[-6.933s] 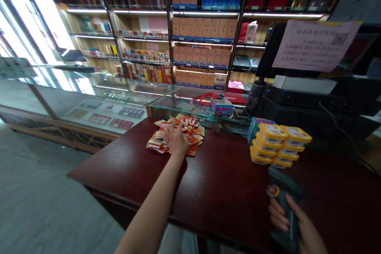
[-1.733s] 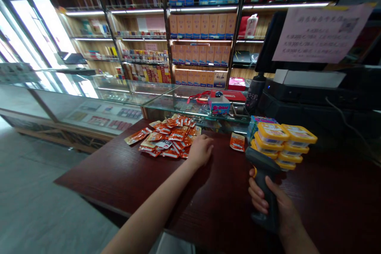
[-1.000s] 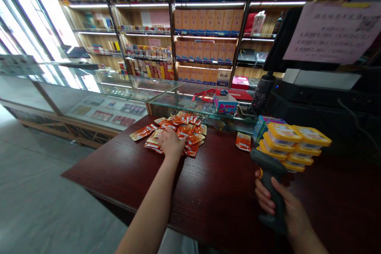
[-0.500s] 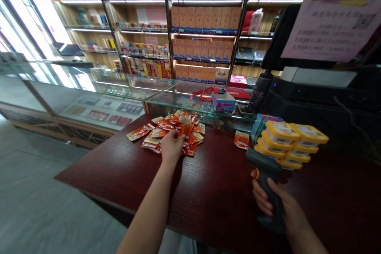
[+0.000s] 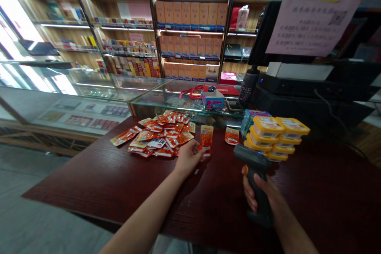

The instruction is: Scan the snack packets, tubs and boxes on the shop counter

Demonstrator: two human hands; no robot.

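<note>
The left hand pinches one orange packet between thumb and fingertips; the packet stands upright, lifted clear of the counter, its lower edge at the fingers and its printed face turned toward the camera. The right hand is wrapped around the grip of a dark barcode scanner, fingers closed on the handle, with the scanner head raised and turned toward the held packet. The two hands are near one another above the dark red wooden counter, the packet just left of the scanner head.

Left of the held packet lies a loose heap of orange packets, overlapping and flat on the counter. A single orange packet lies apart from the heap, between the held packet and a stack of yellow-lidded tubs. The tubs stand just beyond the scanner head, beside a stack of blue packs.

Behind the counter edge runs a glass display case, carrying a small blue box and a red lanyard. To the right stands a cash register with a pink paper notice fixed above it. Shelves of cartons fill the background wall.
</note>
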